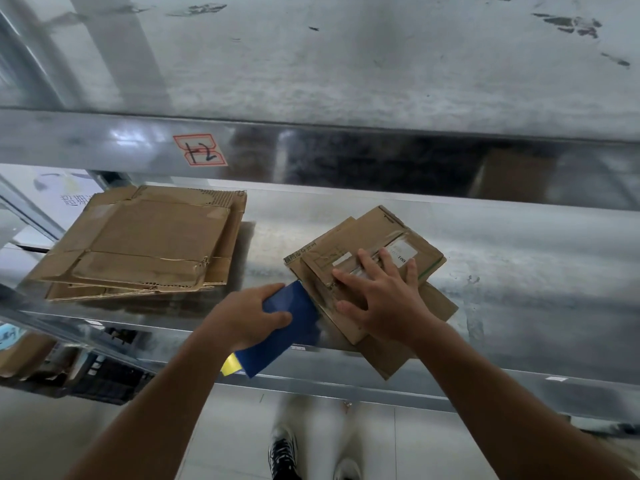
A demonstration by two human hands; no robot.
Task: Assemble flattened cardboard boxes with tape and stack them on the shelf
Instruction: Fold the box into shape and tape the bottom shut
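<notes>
So we're at the pick-a-blank stage, and nothing looks folded or taped yet. Our right hand (381, 299) lies spread on the small pile of flattened boxes (367, 230) near the front edge of the shelf (519, 271), fingers straight, just pressing. Our left hand (249, 317) is clamped round a blue flat pack (291, 330) with a yellow bit poking out below, right at the front edge beside the pile. Tip: pin the pile and slide only the top sheet off, since that shiny metal looks slick and the lot could skate. The cardboard's creased and scuffed, with old tape and a white label. A bigger, floppier pile (145, 244) sits toward the left end.
</notes>
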